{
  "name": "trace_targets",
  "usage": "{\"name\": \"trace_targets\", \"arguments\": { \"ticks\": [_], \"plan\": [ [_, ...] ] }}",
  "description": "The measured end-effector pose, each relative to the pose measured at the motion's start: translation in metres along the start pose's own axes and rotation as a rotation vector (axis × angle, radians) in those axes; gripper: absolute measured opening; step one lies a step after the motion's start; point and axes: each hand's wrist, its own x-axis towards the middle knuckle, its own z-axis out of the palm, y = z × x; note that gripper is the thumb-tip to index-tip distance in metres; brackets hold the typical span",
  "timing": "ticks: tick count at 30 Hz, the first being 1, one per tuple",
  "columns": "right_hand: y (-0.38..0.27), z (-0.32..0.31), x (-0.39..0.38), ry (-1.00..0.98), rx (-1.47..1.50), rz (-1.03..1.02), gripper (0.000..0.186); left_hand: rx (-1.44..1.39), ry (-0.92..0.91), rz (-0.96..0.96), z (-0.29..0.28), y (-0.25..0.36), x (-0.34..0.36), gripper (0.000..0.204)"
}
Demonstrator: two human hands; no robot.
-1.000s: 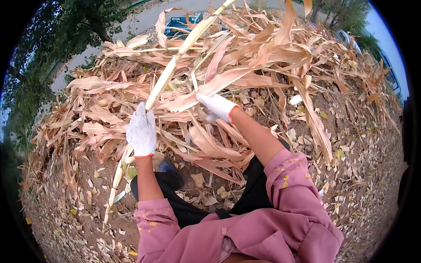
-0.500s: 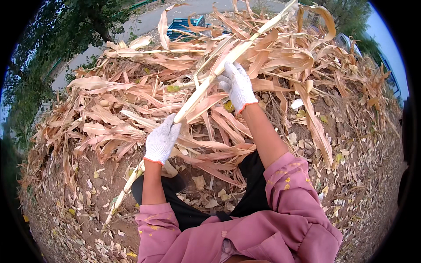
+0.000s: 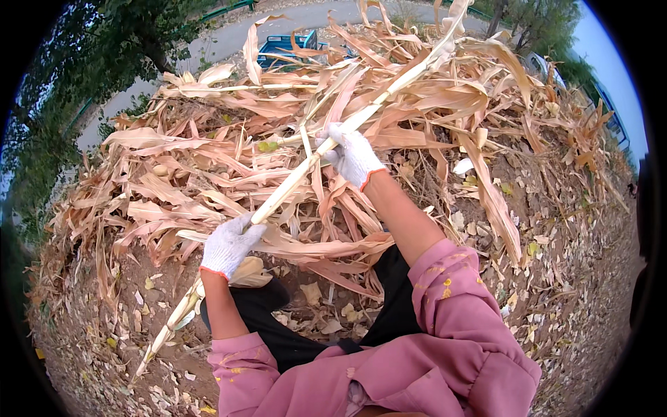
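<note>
A long pale dry corn stalk runs diagonally from the lower left to the upper right. My left hand, in a white knit glove with an orange cuff, is closed round its lower part. My right hand, gloved the same way, grips it higher up, near the middle of the view. Under and behind the stalk lies a heap of dry, curled corn leaves and stalks. My legs in dark trousers are bent below my hands.
Dirt with scattered dry leaves surrounds the heap. Beyond it are a paved path, a blue cart, leafy trees and, at the far right, a white object like a vehicle and a blue structure.
My right hand has moved up onto the stalk, then slightly back down and left with it. My left hand first went right, then back down-left. The stalk now leans further right.
</note>
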Motion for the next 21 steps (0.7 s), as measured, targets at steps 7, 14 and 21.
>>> {"name": "trace_targets", "arguments": {
  "ticks": [7,14,21],
  "plan": [
    [0.067,0.045,-0.051,-0.244,0.037,0.388,0.023,-0.45,0.107,0.079,-0.021,-0.037,-0.021,0.064],
    [0.151,0.056,-0.098,-0.465,-0.2,0.477,0.031,-0.039,0.149,0.534,0.04,0.039,0.021,0.074],
    [0.12,0.031,-0.07,-0.92,-1.318,-0.239,0.033,0.168,0.26,0.421,0.057,0.053,0.045,0.048]
  ]
}}
